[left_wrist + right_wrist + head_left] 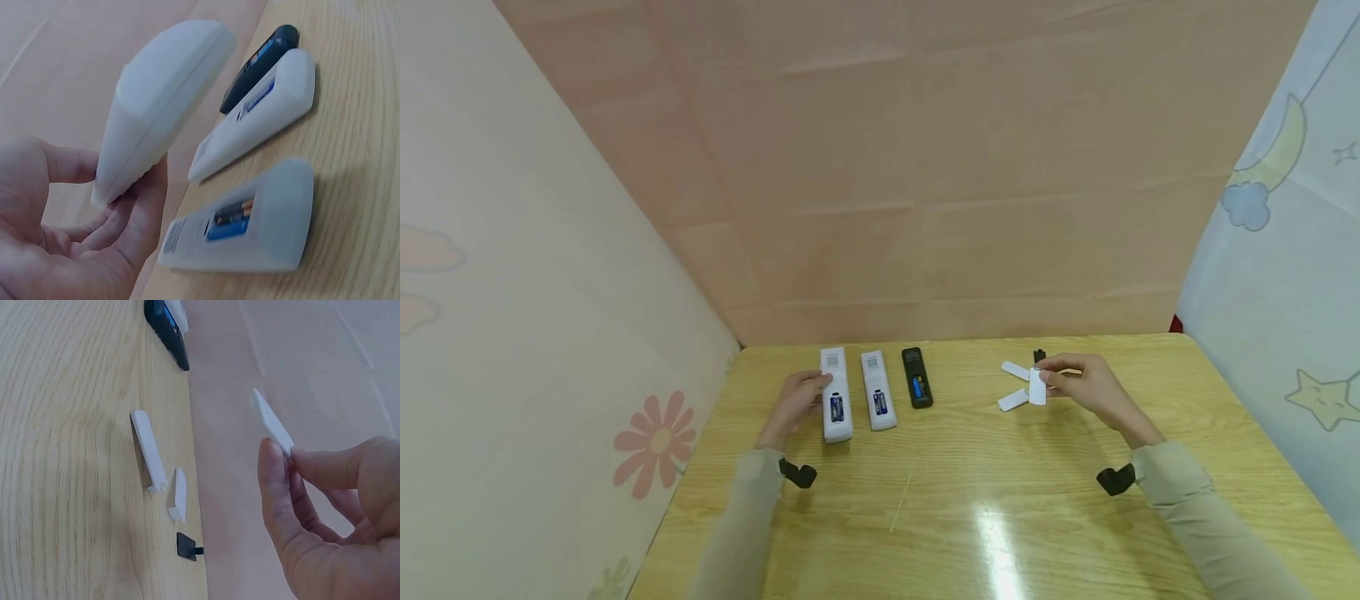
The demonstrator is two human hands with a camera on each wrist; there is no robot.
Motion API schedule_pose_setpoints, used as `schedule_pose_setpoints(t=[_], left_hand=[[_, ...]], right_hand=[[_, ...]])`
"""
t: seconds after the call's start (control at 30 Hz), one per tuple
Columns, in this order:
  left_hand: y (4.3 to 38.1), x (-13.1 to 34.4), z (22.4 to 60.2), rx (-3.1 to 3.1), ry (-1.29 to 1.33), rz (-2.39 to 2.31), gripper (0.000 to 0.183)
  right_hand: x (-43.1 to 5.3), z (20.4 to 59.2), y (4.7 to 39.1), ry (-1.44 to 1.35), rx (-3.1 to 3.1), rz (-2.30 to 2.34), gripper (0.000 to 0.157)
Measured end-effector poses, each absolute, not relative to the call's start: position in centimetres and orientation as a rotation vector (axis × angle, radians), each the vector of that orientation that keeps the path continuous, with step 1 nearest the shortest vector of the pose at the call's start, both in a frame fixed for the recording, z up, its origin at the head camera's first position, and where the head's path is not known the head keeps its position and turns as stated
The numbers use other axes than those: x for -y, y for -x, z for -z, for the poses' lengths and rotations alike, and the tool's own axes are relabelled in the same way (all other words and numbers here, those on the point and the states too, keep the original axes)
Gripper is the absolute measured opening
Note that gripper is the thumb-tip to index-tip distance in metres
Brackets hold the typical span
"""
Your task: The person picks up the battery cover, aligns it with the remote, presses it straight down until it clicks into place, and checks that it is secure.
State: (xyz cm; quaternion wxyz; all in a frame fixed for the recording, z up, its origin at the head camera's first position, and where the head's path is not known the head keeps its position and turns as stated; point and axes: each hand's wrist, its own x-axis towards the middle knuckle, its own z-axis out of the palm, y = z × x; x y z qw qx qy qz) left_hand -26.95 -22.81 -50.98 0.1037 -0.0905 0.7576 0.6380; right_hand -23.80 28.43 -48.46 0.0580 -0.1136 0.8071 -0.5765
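My left hand (797, 400) grips a white remote control (838, 383) between thumb and fingers, raised off the table. Two batteries show in its open compartment in the head view. Beneath it lies another white remote (269, 212), mostly hidden in the head view. Farther right are a white remote (872, 372) and a black remote (913, 363), batteries showing in both. My right hand (1086, 385) pinches a white battery cover (272, 422) above the table. Near it lie two white battery covers (1013, 400) (149, 447) and a black battery cover (1040, 356).
The wood-grain table (940, 500) meets a pinkish cloth backdrop (925, 167) at its far edge. Patterned cloth walls stand at left (550, 333) and right (1285, 292). Bare tabletop lies between the remotes and the covers.
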Motion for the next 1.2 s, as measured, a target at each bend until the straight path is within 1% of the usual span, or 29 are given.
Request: schedule_pose_setpoints(t=[0.1,0.3,0.47,0.8,1.2], left_hand=[[27.2,21.9,50.9,-2.243,0.265,-1.868,0.066],[27.5,20.3,50.6,-2.231,0.244,-1.872,0.063],[28.0,19.0,50.5,-2.219,0.239,-1.892,0.063],[28.0,17.4,50.1,-2.132,0.171,-1.946,0.051],[28.0,16.1,49.6,-2.043,0.141,-1.996,0.059]], right_hand=[[-28.1,48.4,23.9,0.351,-2.446,1.751,0.037],[-27.7,48.3,24.0,0.291,-2.465,1.709,0.037],[-27.6,48.4,24.1,0.308,-2.44,1.735,0.038],[-27.1,48.3,24.4,0.293,-2.412,1.758,0.039],[-26.2,48.1,24.5,0.309,-2.4,1.806,0.04]])
